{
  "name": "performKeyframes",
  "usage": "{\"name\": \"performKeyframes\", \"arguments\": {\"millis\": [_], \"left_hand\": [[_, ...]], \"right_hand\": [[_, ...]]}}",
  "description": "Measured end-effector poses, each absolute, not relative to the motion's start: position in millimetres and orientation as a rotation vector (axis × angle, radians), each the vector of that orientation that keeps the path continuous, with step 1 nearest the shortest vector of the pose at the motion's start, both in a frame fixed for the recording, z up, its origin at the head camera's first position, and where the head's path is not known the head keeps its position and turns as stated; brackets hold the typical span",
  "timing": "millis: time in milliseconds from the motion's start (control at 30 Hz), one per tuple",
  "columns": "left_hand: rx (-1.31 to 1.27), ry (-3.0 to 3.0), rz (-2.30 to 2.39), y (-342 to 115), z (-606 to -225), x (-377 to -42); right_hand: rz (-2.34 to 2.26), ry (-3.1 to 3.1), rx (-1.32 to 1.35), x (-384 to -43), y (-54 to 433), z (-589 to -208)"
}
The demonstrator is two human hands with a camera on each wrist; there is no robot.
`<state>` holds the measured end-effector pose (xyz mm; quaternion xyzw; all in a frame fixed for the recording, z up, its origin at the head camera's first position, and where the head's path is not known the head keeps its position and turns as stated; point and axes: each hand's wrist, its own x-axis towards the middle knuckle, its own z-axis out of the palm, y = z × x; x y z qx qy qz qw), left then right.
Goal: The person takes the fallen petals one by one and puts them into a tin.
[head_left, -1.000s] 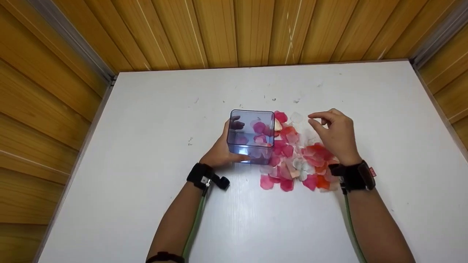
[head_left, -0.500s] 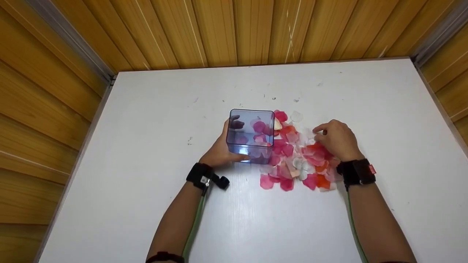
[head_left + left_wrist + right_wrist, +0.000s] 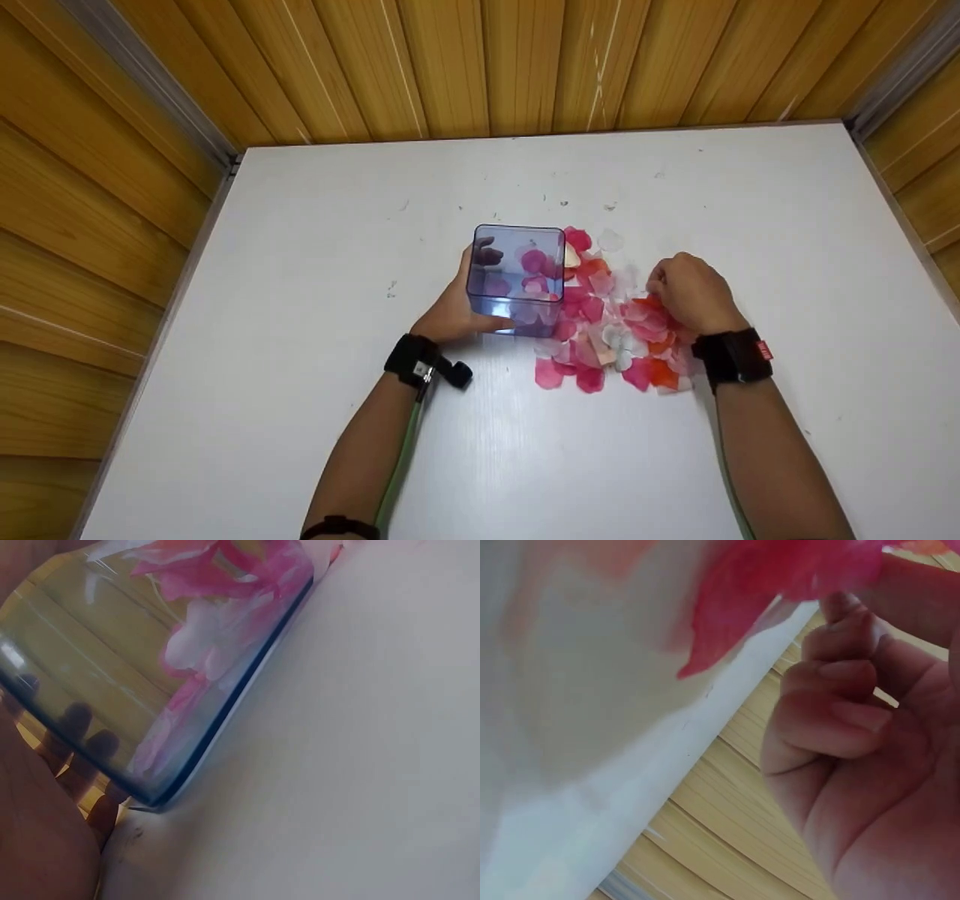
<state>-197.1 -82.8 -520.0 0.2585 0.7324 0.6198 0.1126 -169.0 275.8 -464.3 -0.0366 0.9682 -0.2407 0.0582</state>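
My left hand (image 3: 454,311) grips a clear blue-tinted square plastic box (image 3: 517,319), its thumb along the near side and its fingers around the left wall. Through the wall, the left wrist view shows pink and white petals (image 3: 199,641) in the box. Right of it lies a loose spread of artificial petals (image 3: 589,307) in pink, red, orange and white. My right hand (image 3: 694,292) is low at the right edge of this spread, fingers curled. In the right wrist view a red-pink petal (image 3: 757,596) covers the thumb tip; whether the fingertips pinch a petal I cannot tell.
The white table (image 3: 322,225) bears small dark marks, and a pale petal (image 3: 610,240) lies at the far side of the spread. Yellow wood-grain panels (image 3: 517,67) stand behind and at both sides. Both wrists wear black straps (image 3: 731,356) with green cables.
My right hand has come down and slightly nearer to the petals, its raised thumb and forefinger now curled in. My left hand and the box have stayed in place.
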Motion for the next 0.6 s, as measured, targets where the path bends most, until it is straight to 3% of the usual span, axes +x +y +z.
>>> {"name": "performKeyframes", "arguments": {"millis": [400, 600], "left_hand": [[0.76, 2.135, 1.825, -82.7, -520.2, -196.6], [0.766, 2.142, 1.819, -82.9, -519.3, -197.4]], "right_hand": [[-0.659, 3.015, -0.237, -165.3, 268.6, -467.8], [-0.697, 2.986, -0.129, -165.3, 267.2, -464.5]]}}
